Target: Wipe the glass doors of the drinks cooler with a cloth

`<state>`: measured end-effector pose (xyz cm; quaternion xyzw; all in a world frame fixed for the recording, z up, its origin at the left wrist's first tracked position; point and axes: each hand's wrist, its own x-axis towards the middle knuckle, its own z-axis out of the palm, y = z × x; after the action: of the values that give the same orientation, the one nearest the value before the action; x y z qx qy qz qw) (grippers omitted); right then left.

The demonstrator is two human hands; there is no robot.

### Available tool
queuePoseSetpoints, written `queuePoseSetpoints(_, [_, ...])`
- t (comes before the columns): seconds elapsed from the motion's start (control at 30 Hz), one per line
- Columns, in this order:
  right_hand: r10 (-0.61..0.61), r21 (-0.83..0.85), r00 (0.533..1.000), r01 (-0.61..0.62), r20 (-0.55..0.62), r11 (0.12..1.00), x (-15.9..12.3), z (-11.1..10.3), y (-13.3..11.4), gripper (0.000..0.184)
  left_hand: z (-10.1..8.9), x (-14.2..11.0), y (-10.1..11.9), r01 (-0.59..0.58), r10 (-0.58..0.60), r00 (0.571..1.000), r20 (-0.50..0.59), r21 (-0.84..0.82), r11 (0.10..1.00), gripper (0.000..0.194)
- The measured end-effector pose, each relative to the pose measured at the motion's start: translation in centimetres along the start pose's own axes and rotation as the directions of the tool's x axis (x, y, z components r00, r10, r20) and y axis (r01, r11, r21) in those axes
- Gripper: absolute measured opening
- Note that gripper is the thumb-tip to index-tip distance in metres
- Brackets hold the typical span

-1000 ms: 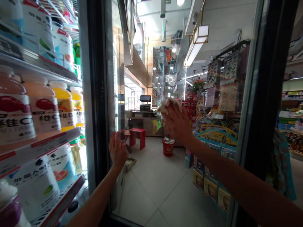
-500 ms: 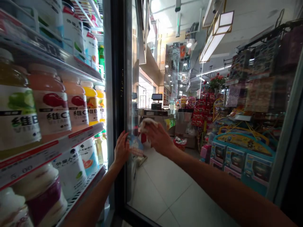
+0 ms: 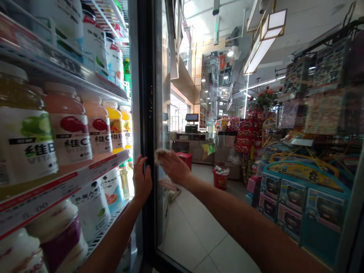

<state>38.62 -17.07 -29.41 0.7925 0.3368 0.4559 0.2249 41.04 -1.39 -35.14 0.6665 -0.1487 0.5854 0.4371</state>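
My right hand presses a pale, crumpled cloth against the glass door, close to the door's left edge. Its fingers lie over the cloth and hide part of it. Beside it, my left hand is raised at the black door frame, fingers up and apart, holding nothing. Whether its palm touches the frame I cannot tell. The open fridge's shelves of bottled drinks lie just left of that hand.
Fruit-drink bottles line the fridge shelf at left, with a price strip along its edge. Through the glass show boxed toys, a red bin, a counter with a screen and a tiled floor.
My right hand has slid left across the glass with the cloth, toward the frame. My left hand has shifted slightly left, its fingers more upright. The view has turned slightly left.
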Motion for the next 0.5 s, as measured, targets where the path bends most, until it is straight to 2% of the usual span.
queuePoseSetpoints(0.07, [0.111, -0.009, 0.993, -0.111, -0.033, 0.994, 3.5, -2.0, 2.9, 0.043, -0.3, 0.5, 0.1, 0.021, -0.021, 0.999, -0.028, -0.001, 1.0, 0.033])
queuePoseSetpoints(0.13, [0.154, -0.013, 0.987, -0.155, -0.037, 0.988, 4.9, -3.0, 4.2, 0.044, -0.3, 0.9, 0.3, 0.022, -0.022, 0.999, -0.027, -0.005, 1.0, 0.034])
queuePoseSetpoints(0.2, [0.127, -0.02, 0.992, -0.127, -0.01, 0.992, 3.6, -2.7, 3.2, 0.043, -0.2, 1.1, 0.6, 0.009, -0.009, 1.0, -0.016, -0.01, 1.0, 0.034])
queuePoseSetpoints(0.3, [-0.056, -0.007, 0.996, 0.057, 0.066, 0.998, -0.6, -1.5, 0.7, 0.039, 0.3, 1.6, 1.6, -0.007, 0.007, 1.0, -0.007, -0.018, 1.0, 0.034])
queuePoseSetpoints(0.37, [-0.137, -0.002, 0.987, 0.138, 0.083, 0.99, -2.2, -2.0, 1.0, 0.039, 0.8, 2.0, 2.6, -0.029, 0.029, 1.0, 0.003, -0.025, 0.999, 0.034])
queuePoseSetpoints(0.4, [-0.121, -0.014, 0.99, 0.123, 0.07, 0.992, -2.2, -2.9, 2.2, 0.04, 1.1, 2.3, 3.2, -0.048, 0.048, 0.999, 0.006, -0.03, 0.998, 0.034])
queuePoseSetpoints(0.43, [-0.05, -0.039, 0.998, 0.052, 0.039, 0.998, -1.6, -4.2, 4.0, 0.041, 1.4, 2.6, 3.8, -0.07, 0.07, 0.997, 0.007, -0.037, 0.997, 0.034])
queuePoseSetpoints(0.5, [0.168, -0.091, 0.984, -0.173, -0.058, 0.981, 0.5, -7.7, 8.6, 0.042, 2.2, 3.2, 5.1, -0.111, 0.111, 0.994, 0.005, -0.048, 0.993, 0.034])
